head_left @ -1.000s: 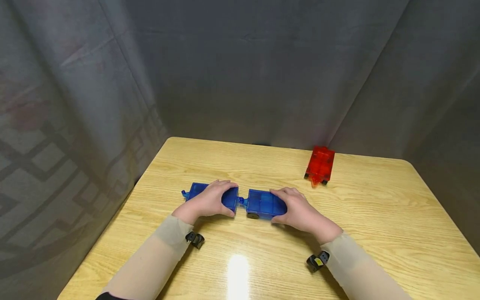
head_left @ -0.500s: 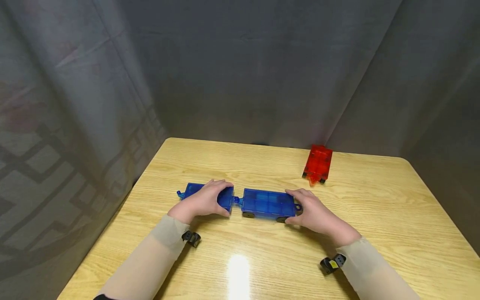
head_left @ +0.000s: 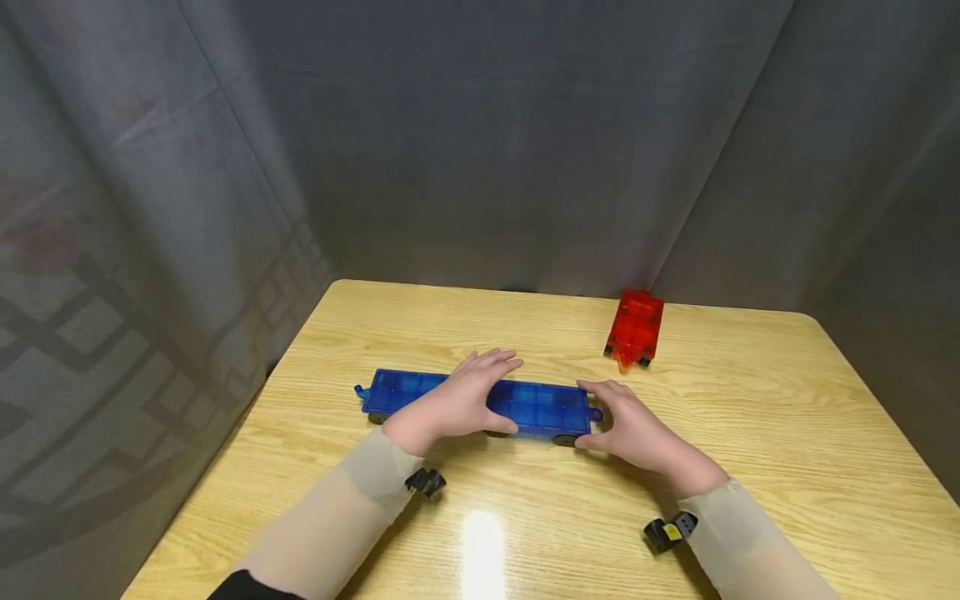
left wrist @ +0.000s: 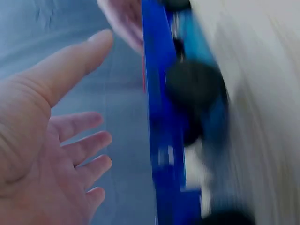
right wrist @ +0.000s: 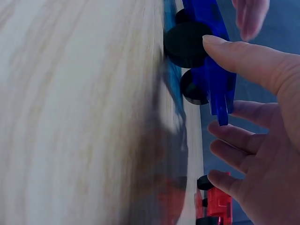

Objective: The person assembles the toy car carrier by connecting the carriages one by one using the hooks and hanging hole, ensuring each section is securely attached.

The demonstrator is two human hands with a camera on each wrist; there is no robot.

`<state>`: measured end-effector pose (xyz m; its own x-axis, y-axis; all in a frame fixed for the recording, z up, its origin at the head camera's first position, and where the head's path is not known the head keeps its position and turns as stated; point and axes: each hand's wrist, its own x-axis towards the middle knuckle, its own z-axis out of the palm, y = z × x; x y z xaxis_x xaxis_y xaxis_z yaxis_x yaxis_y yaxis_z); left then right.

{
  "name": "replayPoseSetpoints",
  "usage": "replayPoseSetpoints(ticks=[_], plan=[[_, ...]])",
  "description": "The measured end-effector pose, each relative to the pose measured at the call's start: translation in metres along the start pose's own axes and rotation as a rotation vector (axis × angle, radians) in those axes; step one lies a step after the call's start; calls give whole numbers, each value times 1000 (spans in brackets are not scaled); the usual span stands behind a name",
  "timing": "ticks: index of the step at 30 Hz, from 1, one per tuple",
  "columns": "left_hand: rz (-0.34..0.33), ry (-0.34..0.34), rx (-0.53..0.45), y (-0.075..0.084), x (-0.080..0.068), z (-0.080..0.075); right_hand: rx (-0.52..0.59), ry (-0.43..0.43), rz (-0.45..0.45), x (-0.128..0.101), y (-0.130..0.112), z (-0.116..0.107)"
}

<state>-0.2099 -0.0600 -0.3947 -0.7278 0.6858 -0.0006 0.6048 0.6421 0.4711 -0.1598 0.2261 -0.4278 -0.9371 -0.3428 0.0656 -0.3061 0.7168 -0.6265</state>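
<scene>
Two translucent blue toy wagons stand end to end on the table. The left wagon [head_left: 401,390] has a hook at its outer end; the right wagon [head_left: 551,408] ends in a loop. My left hand [head_left: 459,402] hovers over where they meet, hiding that joint, with fingers and thumb spread. In the left wrist view its palm [left wrist: 33,154] is bare, apart from the blue side. My right hand [head_left: 632,427] spans the right wagon's loop end, thumb on the near side, fingers on the far side. The right wrist view shows the thumb [right wrist: 243,61] by a black wheel [right wrist: 187,44].
A translucent red toy wagon [head_left: 636,329] stands at the back right of the wooden table [head_left: 750,400], its pointed coupling facing forward. Grey curtains [head_left: 495,150] hang behind the table and along its sides.
My right hand slid right along the right wagon to its loop end, then stayed there. My left hand came off the left wagon and shifted right over the joint.
</scene>
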Motion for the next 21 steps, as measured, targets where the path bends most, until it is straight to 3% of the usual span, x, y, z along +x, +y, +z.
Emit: replayPoseSetpoints(ticks=[4, 8, 14, 21], plan=[[39, -23, 32, 23, 20, 16, 30, 3, -10, 0, 3, 2], [30, -26, 40, 36, 35, 31, 43, 5, -31, 0, 5, 3], [6, -14, 60, 41, 49, 44, 60, 4, -58, 2, 6, 5], [0, -26, 25, 42, 54, 49, 27, 2, -52, 0, 3, 2]])
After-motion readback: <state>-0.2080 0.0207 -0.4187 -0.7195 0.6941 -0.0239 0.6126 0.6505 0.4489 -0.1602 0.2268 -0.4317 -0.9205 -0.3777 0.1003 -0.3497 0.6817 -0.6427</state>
